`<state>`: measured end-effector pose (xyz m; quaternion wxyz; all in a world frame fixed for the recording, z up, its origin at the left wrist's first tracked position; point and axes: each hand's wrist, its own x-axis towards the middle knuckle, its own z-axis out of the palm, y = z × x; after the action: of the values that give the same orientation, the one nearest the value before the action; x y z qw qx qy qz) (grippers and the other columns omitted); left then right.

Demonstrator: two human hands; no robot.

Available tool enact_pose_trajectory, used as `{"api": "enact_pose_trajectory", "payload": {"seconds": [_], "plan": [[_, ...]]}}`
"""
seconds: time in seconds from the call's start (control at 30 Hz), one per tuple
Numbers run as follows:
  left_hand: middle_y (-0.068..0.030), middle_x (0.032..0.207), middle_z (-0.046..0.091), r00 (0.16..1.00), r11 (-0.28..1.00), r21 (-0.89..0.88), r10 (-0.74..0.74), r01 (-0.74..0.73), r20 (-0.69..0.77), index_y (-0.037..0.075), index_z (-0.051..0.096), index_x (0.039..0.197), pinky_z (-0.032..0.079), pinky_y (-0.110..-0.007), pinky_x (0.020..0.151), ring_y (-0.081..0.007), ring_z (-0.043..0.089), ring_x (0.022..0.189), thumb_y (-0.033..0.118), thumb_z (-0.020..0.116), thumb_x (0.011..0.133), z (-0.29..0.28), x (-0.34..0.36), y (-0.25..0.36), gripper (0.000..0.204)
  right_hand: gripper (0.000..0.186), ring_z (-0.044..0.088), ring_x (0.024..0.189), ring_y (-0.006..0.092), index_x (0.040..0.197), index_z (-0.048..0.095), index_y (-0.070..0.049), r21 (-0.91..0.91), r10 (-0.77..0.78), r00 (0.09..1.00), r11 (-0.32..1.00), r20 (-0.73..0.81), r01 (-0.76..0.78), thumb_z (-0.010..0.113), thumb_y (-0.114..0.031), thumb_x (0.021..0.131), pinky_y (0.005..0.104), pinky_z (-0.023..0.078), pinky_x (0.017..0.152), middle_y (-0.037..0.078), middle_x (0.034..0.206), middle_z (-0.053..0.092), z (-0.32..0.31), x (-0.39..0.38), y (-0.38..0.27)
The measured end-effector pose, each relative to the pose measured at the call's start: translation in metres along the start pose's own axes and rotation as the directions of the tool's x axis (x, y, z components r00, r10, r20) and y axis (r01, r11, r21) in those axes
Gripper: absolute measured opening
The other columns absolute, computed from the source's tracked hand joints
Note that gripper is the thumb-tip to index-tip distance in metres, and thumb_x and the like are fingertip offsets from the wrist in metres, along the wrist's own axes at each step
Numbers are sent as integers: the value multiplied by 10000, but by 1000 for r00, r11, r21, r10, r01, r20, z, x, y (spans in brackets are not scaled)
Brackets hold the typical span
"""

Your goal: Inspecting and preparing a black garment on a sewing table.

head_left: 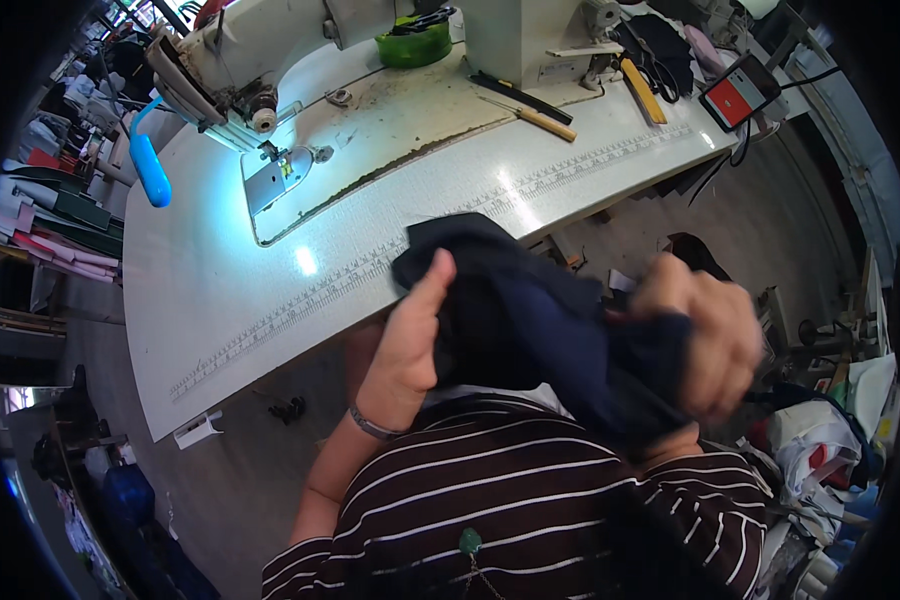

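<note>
- We see the left hand (410, 345) closed on a piece of dark navy cloth (530, 320): the thumb points up along the cloth, and the other fingers are hidden behind the folds.
- The right hand (705, 345) is closed in a fist on the other end of the same cloth; this hand is blurred, so we cannot tell each finger apart.
- The cloth is bunched between both hands, held in the air in front of the chest. Its upper edge overlaps the near edge of the white table (200, 300) in the picture.
- On the left wrist there is a thin metal bracelet (370, 425).
- We look down on a dark shirt with white stripes (510, 500) at the bottom of the picture.
- On the table stands a white sewing machine (270, 50), well apart from the hands, with a lit needle area below it.
- A printed ruler strip (340, 280) runs along the near edge of the table.
- Farther back lie a green bowl (413, 45), a yellow tool (643, 90) and a phone with a red screen (738, 95).
</note>
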<state>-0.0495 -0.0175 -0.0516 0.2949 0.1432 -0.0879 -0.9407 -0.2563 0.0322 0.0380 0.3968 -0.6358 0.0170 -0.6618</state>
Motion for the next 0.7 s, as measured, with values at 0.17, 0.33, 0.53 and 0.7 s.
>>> {"api": "enact_pose_trajectory", "payload": {"seconds": [0.17, 0.33, 0.53, 0.7], "plan": [[-118, 1264, 510, 959, 968, -91, 245, -234, 142, 30, 439, 1280, 390, -413, 1003, -262, 504, 1151, 425, 322, 962, 19, -15, 12, 521, 201, 556, 537, 110, 683, 692, -64, 190, -156, 836, 980, 526, 64, 538, -117, 802, 278, 339, 548, 99, 730, 682, -49, -15, -28], [-108, 1341, 435, 907, 946, -98, 323, -308, 270, 38, 358, 1338, 319, -425, 1052, -267, 429, 1223, 419, 304, 966, 17, -14, 15, 535, 257, 554, 704, 177, 857, 634, 52, -636, 802, 468, 148, -371, -757, 574, -198, 857, 275, 426, 679, 138, 920, 576, -36, -60, -32], [-105, 1353, 417, 868, 892, 66, 415, -447, 272, 26, 345, 1341, 311, -402, 1057, -254, 405, 1243, 410, 294, 970, 21, -12, 10, 536, 882, 401, 718, 82, 1238, 483, -12, -753, 352, 841, 388, -411, -531, 808, -436, 537, 199, 329, 602, 45, 1108, 523, 2, -32, -10], [-115, 1344, 427, 859, 847, 221, 410, -483, 308, 13, 364, 1324, 307, -371, 1061, -228, 407, 1243, 428, 286, 967, 21, -20, 8, 553, 260, 475, 662, 110, 953, 596, -17, -728, 510, 799, 408, -319, -551, 688, -68, 715, 238, 367, 592, 35, 762, 557, 0, -29, 22]]}}
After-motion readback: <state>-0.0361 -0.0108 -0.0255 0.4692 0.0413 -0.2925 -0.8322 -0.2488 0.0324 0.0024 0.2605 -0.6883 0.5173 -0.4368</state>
